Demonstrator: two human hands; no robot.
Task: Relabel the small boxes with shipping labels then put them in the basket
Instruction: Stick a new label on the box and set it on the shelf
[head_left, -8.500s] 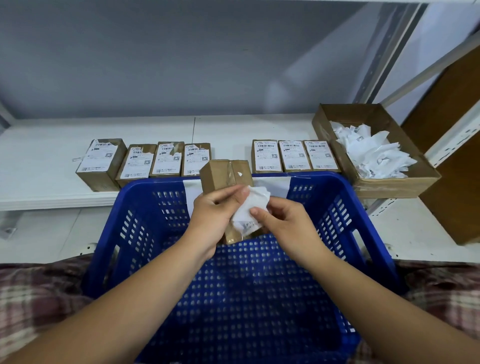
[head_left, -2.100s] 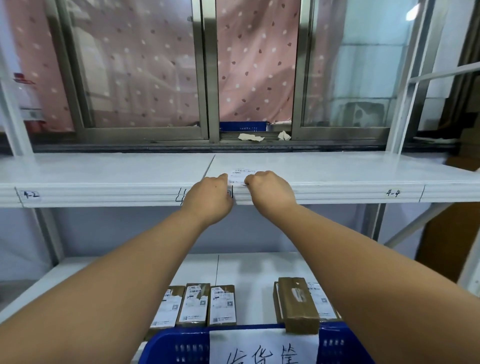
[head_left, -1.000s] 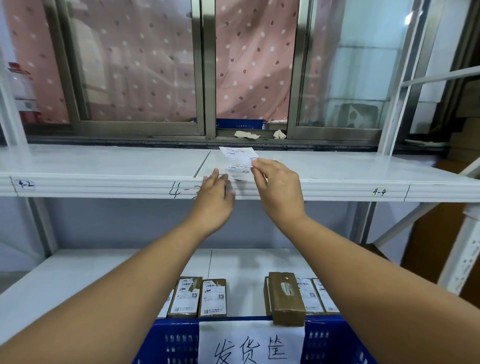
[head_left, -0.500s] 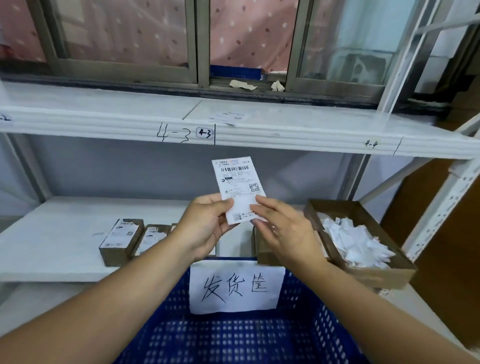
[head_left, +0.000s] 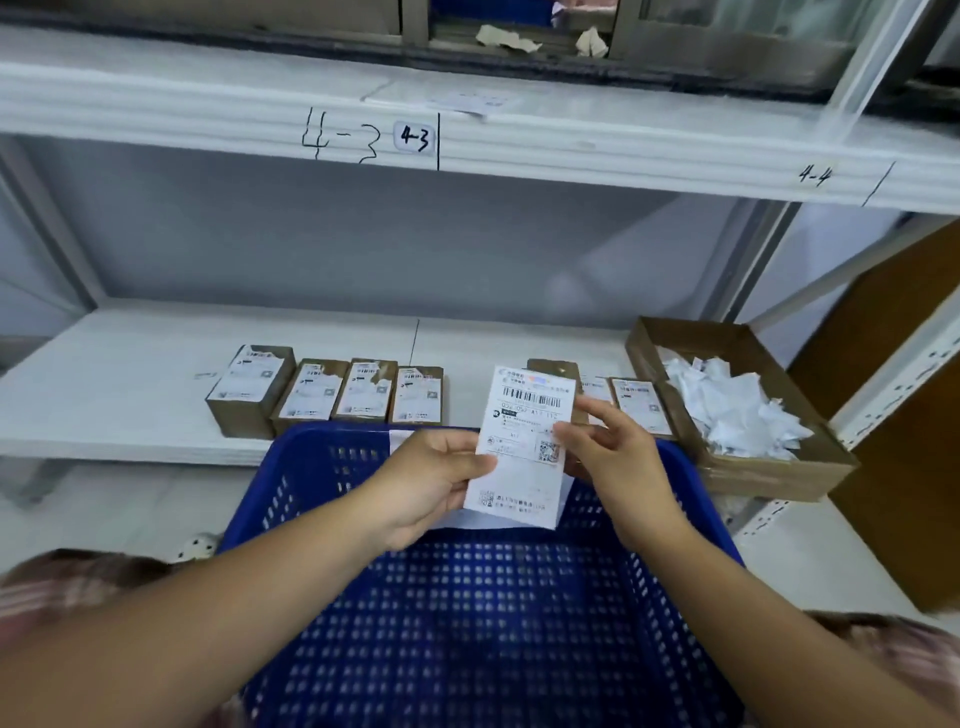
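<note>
Left hand (head_left: 431, 483) and right hand (head_left: 608, 452) each pinch an edge of the shipping label (head_left: 524, 441) over the basket (head_left: 311, 447) (likely to peel it cleanly); the small boxes (head_left: 363, 389) wait on the shelf (head_left: 130, 374).

White metal shelving ahead: upper shelf (head_left: 623, 150) edge hand-marked "4-3" (head_left: 343, 137) and "4-4" (head_left: 814, 175), lower shelf (head_left: 130, 384) beneath. Plain grey wall (head_left: 363, 244) between them. Window frame (head_left: 415, 21) above, torn paper scraps (head_left: 506, 39) on sill. Brown wooden panel (head_left: 914, 509) at right, behind slotted white upright (head_left: 883, 395). Pale floor (head_left: 104, 509) underneath. Soft, even light.
</note>
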